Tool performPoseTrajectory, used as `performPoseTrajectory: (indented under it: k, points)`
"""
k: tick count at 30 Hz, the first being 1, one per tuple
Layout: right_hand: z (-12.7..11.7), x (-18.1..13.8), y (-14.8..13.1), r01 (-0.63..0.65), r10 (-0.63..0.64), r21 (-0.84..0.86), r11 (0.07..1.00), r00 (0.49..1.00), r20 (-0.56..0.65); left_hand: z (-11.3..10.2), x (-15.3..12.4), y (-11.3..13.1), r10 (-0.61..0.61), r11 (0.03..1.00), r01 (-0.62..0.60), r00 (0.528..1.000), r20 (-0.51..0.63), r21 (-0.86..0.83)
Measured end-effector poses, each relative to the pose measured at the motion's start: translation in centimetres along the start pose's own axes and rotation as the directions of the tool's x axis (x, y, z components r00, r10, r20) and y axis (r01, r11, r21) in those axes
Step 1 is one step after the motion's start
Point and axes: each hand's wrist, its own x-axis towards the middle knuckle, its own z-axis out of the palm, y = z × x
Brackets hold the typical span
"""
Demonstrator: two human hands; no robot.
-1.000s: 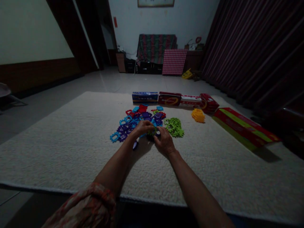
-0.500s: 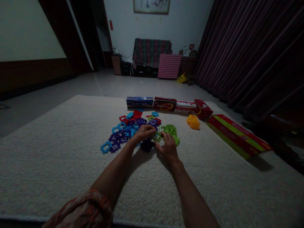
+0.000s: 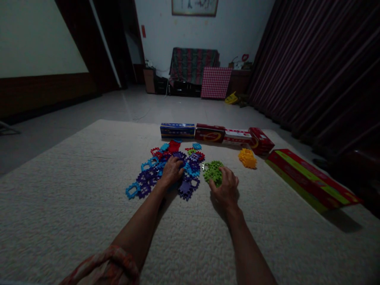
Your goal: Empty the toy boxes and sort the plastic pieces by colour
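Observation:
My left hand (image 3: pixel 171 173) rests over a mixed heap of blue and purple toothed plastic pieces (image 3: pixel 150 174). Its fingers bend down onto the heap, thumb apart, and the tips are partly hidden. On the right, my right hand (image 3: pixel 226 188) has thumb and fingers around the near right edge of a pile of green toothed pieces (image 3: pixel 213 170). Between the hands, near me, lie dark purple pieces (image 3: pixel 186 187). Red pieces (image 3: pixel 174 146) lie at the heap's far side, with a light blue piece (image 3: pixel 196 146) right of them.
A stack of yellow pieces (image 3: pixel 247 158) sits farther right. Along the far side stand a blue box (image 3: pixel 177 131), a dark red box (image 3: pixel 209 133) and more red boxes (image 3: pixel 261 140). A long red and green box (image 3: pixel 308 180) flanks the right. Everything lies on a pale quilted mat (image 3: pixel 89 213).
My hands have parted: the left moved left onto the blue and purple heap, the right moved right to the green pile. The green piece between them has left the middle, uncovering the dark purple pieces.

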Motion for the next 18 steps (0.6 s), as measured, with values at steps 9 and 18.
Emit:
performPoseTrajectory:
  k: [9, 18]
  points:
    - [0.2, 4.9, -3.1, 0.046, -0.035, -0.039, 0.998, 0.971, 0.236, -0.1, -0.3, -0.7, -0.055, 0.998, 0.052, 0.996, 0.066, 0.045]
    - [8.1, 14.7, -6.4, 0.047, 0.169, -0.337, 0.94, 0.795, 0.582, -0.2, -0.3, -0.3, -0.091, 0.995, 0.087, 0.991, 0.101, 0.04]
